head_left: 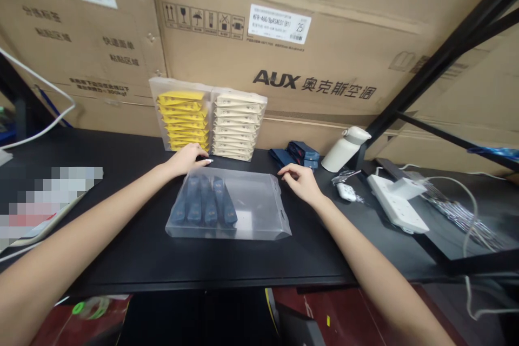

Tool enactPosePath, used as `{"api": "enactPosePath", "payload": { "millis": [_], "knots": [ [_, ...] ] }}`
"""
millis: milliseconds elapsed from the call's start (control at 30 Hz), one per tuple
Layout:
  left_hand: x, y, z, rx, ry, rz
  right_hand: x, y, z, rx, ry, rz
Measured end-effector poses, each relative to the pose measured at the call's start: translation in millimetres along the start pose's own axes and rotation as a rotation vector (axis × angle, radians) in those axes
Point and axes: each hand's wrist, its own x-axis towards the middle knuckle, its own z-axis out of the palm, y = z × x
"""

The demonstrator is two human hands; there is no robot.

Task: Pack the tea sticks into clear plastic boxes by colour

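A clear plastic box (257, 200) lies on the black table in front of me. Several dark blue folded packets (210, 203) stand in a row in its left half. My left hand (187, 160) is at the box's far left corner, thumb and fingers apart, with a small white item (209, 160) by the thumb tip. Beyond the far right corner is my right hand (303, 181), its fingers bent and parted, holding nothing that I can see. Whether it touches the box is unclear. More dark blue packets (302, 152) lie just behind it.
Two upright clear cases hold yellow packets (182, 119) and cream packets (237, 125) against large cardboard cartons (324, 48). To the right are a white bottle (344, 150), a white earphone case (346, 192) and a power strip (399, 205) with cables. A metal frame (441, 59) slants across the right.
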Motion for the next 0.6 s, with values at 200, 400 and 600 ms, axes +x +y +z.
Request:
{"api": "enactPosePath", "payload": {
  "millis": [200, 400, 600],
  "knots": [
    [-3, -1, -1.0, -0.065, -0.027, 0.009, 0, -2, 1, 0.017, -0.001, 0.010],
    [-19, 10, -16.3, -0.116, 0.009, -0.034, -1, -3, 3, 0.001, -0.016, -0.003],
    [-70, 45, -80.6, -0.180, 0.271, -0.154, -3, -11, 2, 0.042, 0.034, -0.009]
  ]
}}
